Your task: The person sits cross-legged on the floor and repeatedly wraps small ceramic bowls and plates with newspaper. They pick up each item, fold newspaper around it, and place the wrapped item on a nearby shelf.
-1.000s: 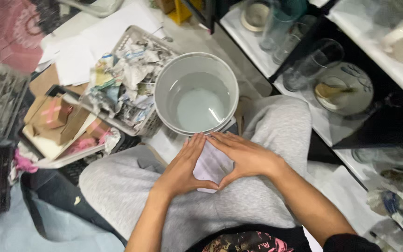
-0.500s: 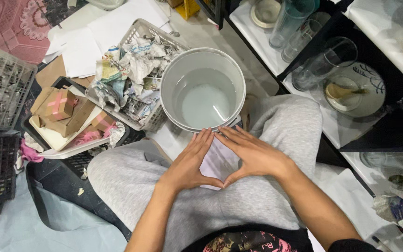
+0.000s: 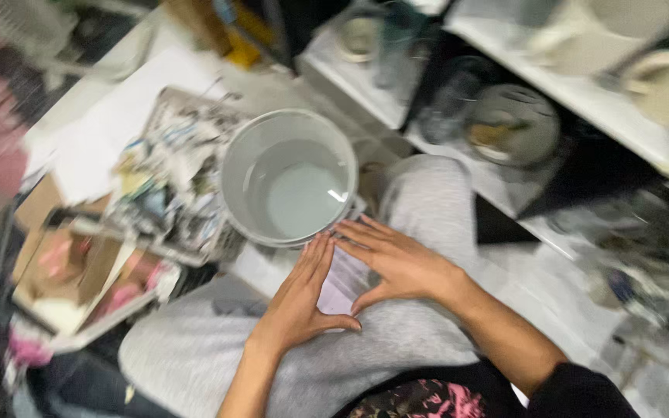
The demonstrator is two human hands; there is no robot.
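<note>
Lower centre: left hand (image 3: 297, 300) and right hand (image 3: 399, 262) flat, fingertips meeting, pressing white paper sheet (image 3: 342, 280) onto grey-trousered lap for firm backing. Just above, touching the paper: grey bucket (image 3: 289, 176) of water. Upper left, blurred: tray of crumpled newspaper (image 3: 170, 176).

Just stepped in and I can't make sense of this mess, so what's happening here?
A person in grey trousers sits on the floor with both hands pressed flat on a pale sheet of paper lying on their lap. The left hand and right hand meet at the fingertips and thumbs, framing the sheet. Just in front of the knees stands a grey bucket with water in it. To its left is a tray of torn paper scraps. The picture is blurred, so finer detail is unclear.
</note>
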